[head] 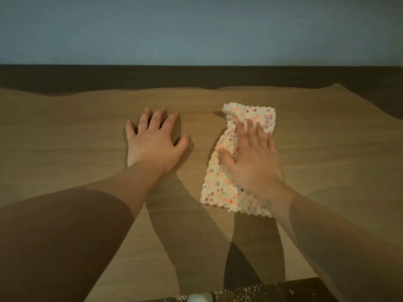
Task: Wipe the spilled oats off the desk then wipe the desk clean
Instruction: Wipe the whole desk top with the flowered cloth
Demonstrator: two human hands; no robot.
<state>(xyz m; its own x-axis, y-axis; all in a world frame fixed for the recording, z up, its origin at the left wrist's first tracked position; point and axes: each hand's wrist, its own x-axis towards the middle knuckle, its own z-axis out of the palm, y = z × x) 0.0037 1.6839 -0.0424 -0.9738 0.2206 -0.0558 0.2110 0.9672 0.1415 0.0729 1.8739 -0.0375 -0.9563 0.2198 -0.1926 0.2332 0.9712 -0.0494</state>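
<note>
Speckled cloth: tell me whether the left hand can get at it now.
Probably yes. The left hand rests on the desk beside the speckled cloth, only bare wood between; the right hand presses on it.

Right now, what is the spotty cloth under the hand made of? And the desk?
The cloth looks like soft, nubbly fabric, maybe microfibre or chenille: cream with pink and purple specks, a bumpy surface and zigzag edges. The desk looks like wood or wood-look laminate, light brown and matte, with faint grain lines running sideways. The picture cannot settle which.
</note>
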